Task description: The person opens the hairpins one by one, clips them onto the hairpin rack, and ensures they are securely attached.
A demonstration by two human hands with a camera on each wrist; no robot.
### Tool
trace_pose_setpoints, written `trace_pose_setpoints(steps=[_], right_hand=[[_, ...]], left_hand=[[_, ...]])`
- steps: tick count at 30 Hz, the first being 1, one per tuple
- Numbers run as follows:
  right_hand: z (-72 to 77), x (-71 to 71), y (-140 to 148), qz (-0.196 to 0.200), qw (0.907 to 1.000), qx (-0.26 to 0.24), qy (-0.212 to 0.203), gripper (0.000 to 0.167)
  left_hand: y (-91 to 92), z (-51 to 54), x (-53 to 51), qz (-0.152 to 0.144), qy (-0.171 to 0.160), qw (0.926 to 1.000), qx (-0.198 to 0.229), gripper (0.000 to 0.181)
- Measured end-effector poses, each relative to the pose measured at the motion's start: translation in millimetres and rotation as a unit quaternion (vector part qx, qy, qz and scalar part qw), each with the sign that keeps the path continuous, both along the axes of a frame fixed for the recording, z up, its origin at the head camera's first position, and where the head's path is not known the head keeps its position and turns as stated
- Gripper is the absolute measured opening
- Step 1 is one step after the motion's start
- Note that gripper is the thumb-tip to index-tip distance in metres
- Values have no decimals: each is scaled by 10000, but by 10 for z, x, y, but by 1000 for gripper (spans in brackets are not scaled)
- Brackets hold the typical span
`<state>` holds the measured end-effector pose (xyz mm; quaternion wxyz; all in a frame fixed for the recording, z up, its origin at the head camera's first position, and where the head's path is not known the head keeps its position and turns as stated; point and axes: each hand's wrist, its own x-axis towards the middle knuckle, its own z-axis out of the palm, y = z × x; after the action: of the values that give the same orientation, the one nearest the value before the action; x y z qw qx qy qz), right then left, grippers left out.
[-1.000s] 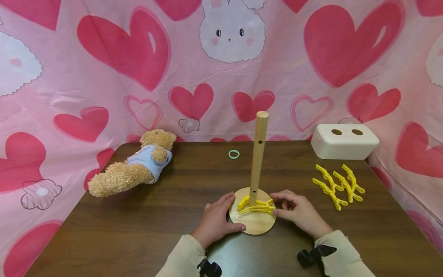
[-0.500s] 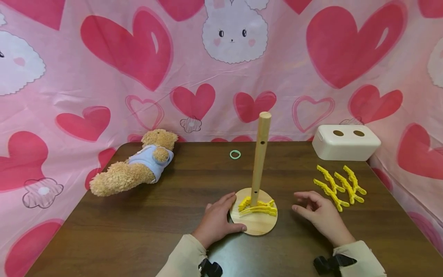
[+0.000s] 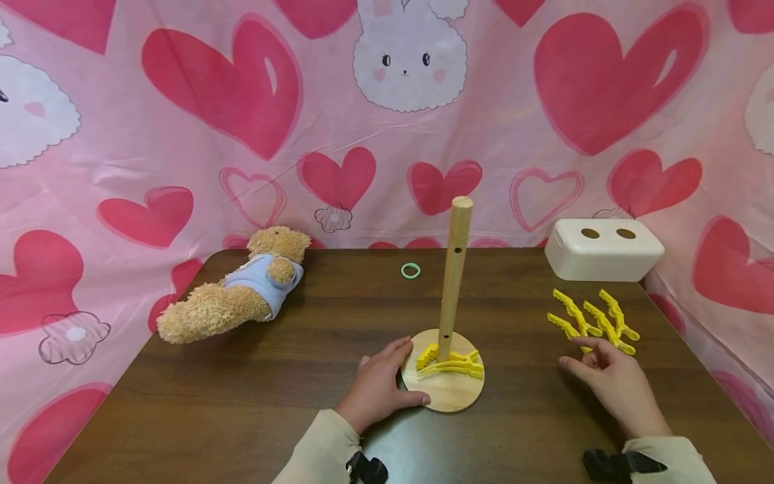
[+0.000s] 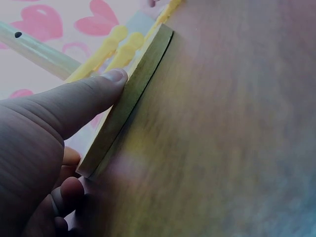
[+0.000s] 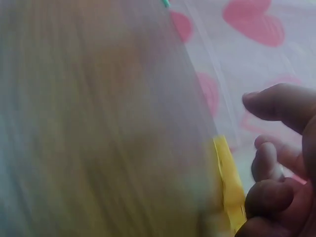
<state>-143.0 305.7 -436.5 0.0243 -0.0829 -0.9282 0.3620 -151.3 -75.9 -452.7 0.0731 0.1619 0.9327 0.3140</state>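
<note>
A round wooden base (image 3: 444, 393) carries an upright wooden post (image 3: 455, 269) with holes in it. My left hand (image 3: 377, 383) grips the base's left edge, its thumb lying over the top in the left wrist view. Yellow alligator hair clips (image 3: 456, 367) lie on the base around the foot of the post. On the right, my right hand (image 3: 617, 380) hovers with thumb and fingers apart, holding nothing. Its fingertips are at the nearest of several loose yellow hair clips (image 3: 562, 325), partly covering it; whether they touch cannot be told.
A teddy bear (image 3: 242, 289) in a blue shirt lies at the left of the brown table (image 3: 254, 396). At the back are a small green ring (image 3: 410, 271) and, to the right, a white box (image 3: 598, 262) with two round holes. A pink heart-patterned cloth hangs behind.
My right hand has let go of a hair clip on the base and moved right to the loose clips. My left hand stays on the base.
</note>
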Motion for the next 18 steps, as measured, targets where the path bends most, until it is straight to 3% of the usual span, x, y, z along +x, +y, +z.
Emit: trace_pose_setpoints(steps=[12,18], right_hand=[[11,-27,357,-148,9959,410,-788,85],[-17,-51,387,106,9951,722,-672,74]], left_hand=[[-3,-11,-1,-2,40,10000,-18,99],[-3,-22,3,14,9,10000,-18,99]])
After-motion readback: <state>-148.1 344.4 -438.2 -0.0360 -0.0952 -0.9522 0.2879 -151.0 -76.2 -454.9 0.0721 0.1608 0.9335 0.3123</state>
